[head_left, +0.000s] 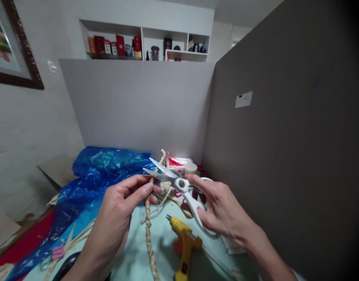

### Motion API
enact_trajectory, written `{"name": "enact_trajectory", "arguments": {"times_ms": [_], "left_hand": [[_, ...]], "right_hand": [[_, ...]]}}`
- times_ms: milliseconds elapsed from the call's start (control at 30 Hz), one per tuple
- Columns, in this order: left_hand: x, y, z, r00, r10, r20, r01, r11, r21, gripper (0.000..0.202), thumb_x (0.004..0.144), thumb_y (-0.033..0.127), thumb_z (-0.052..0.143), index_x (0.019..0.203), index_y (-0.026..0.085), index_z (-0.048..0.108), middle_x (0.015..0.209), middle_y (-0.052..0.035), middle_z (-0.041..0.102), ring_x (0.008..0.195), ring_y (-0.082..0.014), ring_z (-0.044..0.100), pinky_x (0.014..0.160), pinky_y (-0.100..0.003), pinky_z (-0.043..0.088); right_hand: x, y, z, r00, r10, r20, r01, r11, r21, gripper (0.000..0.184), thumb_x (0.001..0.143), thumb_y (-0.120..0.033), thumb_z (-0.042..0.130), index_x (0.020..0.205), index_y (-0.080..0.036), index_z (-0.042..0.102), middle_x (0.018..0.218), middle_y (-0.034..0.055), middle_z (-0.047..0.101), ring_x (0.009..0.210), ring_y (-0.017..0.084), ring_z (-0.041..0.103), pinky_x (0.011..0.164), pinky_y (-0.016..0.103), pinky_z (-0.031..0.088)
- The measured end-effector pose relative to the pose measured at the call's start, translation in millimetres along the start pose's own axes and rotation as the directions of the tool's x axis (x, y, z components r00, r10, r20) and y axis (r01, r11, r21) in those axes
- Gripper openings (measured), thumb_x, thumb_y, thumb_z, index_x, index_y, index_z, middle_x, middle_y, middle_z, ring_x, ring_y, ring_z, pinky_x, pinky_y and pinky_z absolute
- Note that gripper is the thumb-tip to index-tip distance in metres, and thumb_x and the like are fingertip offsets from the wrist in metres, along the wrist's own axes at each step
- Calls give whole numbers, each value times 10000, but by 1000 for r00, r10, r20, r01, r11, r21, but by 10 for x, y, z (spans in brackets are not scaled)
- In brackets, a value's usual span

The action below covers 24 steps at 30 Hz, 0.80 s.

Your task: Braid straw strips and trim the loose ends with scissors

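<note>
Head view: the left hand (118, 218) sits at about 7 o'clock of the frame, its thumb and fingers (138, 193) closed narrow on a braided straw cord (148, 234). The cord rises out of the pinch toward 12 o'clock and hangs below it down onto the pale worktop (132, 249), running off toward 6 o'clock.

The right hand (223, 210), at about 4 o'clock, has its fingers wrapped through and around the white handles of the scissors (179, 183). The steel blades stand parted and point toward 10 o'clock, crossing the cord just above the left hand's pinch; whether they touch it cannot be told.

A yellow glue gun (185, 242) lies on the worktop at 6 o'clock, between the two wrists. A crumpled blue plastic sheet (103, 171) spreads at 9 o'clock. A red-and-white packet (178, 163) and a small white cup (191, 168) stand behind the scissors, against the grey partition (138, 105).
</note>
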<state>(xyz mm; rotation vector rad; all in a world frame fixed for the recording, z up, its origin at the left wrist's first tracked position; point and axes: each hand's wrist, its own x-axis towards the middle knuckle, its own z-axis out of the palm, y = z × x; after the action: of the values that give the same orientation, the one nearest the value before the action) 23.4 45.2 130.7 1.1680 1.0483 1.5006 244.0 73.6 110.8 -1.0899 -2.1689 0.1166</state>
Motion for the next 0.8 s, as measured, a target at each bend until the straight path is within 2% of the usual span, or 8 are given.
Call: {"name": "enact_trajectory", "arguments": {"times_ms": [100, 200, 367, 533, 667, 800], "left_hand": [[-14, 19, -29, 999, 33, 18, -33, 999, 18, 52, 789, 229, 777, 791, 182, 799, 747, -12, 773, 654, -102, 627, 671, -182, 487], [-21, 5, -72, 998, 51, 40, -52, 997, 50, 69, 827, 236, 750, 840, 208, 812, 723, -1, 763, 708, -123, 650, 725, -201, 496], [-42, -12, -144, 993, 99, 58, -107, 982, 156, 110, 855, 288, 744, 918, 252, 826, 869, 11, 775, 811, -134, 664, 780, -193, 494], [-89, 38, -134, 999, -10, 50, 9, 1000, 15, 67, 796, 248, 791, 852, 243, 828, 754, 0, 757, 750, -138, 655, 706, -185, 527], [-92, 92, -103, 992, -92, 86, 99, 992, -81, 72, 748, 222, 832, 818, 205, 842, 797, -31, 788, 749, -128, 669, 660, -152, 541], [-79, 92, -82, 996, -82, 45, 85, 995, -54, 128, 683, 226, 867, 796, 169, 845, 774, -53, 794, 709, -132, 671, 617, -149, 545]], "right_hand": [[-12, 66, 47, 995, -92, -49, 85, 986, -146, 488, 729, -177, 587, 1209, -234, 652, 727, 2, 624, 596, 159, 511, 570, 260, 354], [-23, 96, 83, 974, -199, -104, 164, 947, -274, 609, 664, -124, 538, 1261, -190, 640, 724, 28, 654, 619, 185, 538, 568, 279, 365], [-31, 159, 102, 939, -306, -157, 233, 903, -361, 738, 578, -67, 479, 1293, -166, 630, 724, 23, 682, 608, 182, 550, 561, 284, 378], [-16, 220, 129, 904, -356, -235, 245, 885, -397, 695, 615, -38, 453, 1264, -176, 659, 684, 7, 674, 600, 177, 575, 553, 275, 394], [7, 237, 142, 854, -426, -299, 298, 871, -390, 650, 636, -2, 451, 1229, -159, 666, 689, -17, 711, 602, 147, 602, 596, 256, 429], [-7, 295, 155, 846, -432, -313, 302, 872, -386, 647, 645, 23, 466, 1233, -172, 655, 725, -29, 749, 619, 137, 637, 625, 243, 450]]}}
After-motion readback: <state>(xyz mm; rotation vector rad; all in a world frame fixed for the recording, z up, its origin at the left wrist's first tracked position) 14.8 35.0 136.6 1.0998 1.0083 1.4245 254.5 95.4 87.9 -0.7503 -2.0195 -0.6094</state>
